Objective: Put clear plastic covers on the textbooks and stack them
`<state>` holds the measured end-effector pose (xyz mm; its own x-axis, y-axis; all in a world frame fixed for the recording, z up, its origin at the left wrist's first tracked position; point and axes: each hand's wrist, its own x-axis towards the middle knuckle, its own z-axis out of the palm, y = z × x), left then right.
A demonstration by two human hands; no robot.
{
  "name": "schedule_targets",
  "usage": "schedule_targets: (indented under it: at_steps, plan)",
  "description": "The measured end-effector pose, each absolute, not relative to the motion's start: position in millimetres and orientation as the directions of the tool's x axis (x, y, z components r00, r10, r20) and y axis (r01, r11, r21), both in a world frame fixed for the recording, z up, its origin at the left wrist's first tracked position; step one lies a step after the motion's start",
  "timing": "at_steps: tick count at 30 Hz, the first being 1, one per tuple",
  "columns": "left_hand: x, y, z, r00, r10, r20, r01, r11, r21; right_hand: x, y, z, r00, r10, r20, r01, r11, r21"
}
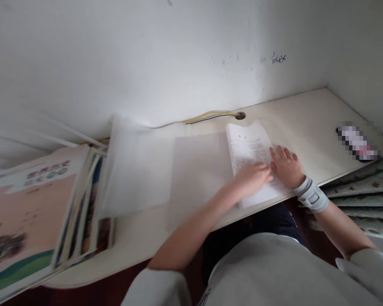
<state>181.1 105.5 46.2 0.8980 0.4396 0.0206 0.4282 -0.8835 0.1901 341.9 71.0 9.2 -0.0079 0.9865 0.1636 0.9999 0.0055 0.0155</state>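
A printed sheet or booklet (247, 146) lies on the white desk (306, 114) in front of me. My left hand (257, 176) reaches across its lower middle, somewhat blurred, with the fingers stretched out flat toward the right. At the right edge of the page my right hand (286, 165) rests with fingers spread, palm down; a grey strap (312, 194) wraps that wrist. The two hands nearly meet, fingertips close together. To the left of the page extends a greyish translucent sheet (196, 170), and a paler translucent sheet (137, 170) rises beyond it against the books.
Several books and magazines (28, 204) are stacked at the far left, a pink cover on top. A phone (357, 142), pixelated, lies at the right. Yellow and black cables (210, 114) run along the wall to a desk hole (240, 115). Patterned fabric (364, 191) hangs at the right.
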Motion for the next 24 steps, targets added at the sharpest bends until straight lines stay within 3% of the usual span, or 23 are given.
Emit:
schedule_targets:
  at_steps: [3, 6, 11, 17, 24]
  plan:
    - [198, 172, 52, 0.728, 0.677, 0.107, 0.671, -0.736, 0.090, 339, 71, 8, 0.005, 0.984, 0.179, 0.999, -0.013, 0.042]
    - [216, 215, 46, 0.667, 0.745, -0.026, 0.745, -0.666, 0.043, 338, 75, 10, -0.006, 0.986, 0.169, 0.997, -0.007, 0.075]
    - [224, 223, 29, 0.641, 0.730, -0.235, 0.756, -0.654, 0.031, 332, 96, 26, 0.020, 0.998, 0.054, 0.991, -0.027, 0.128]
    - [213, 213, 25, 0.664, 0.709, -0.237, 0.736, -0.676, 0.041, 324, 128, 43, 0.082, 0.993, -0.084, 0.989, -0.070, 0.132]
    - [207, 213, 37, 0.701, 0.661, -0.267, 0.694, -0.719, 0.043, 320, 134, 39, 0.110, 0.993, -0.044, 0.988, -0.104, 0.113]
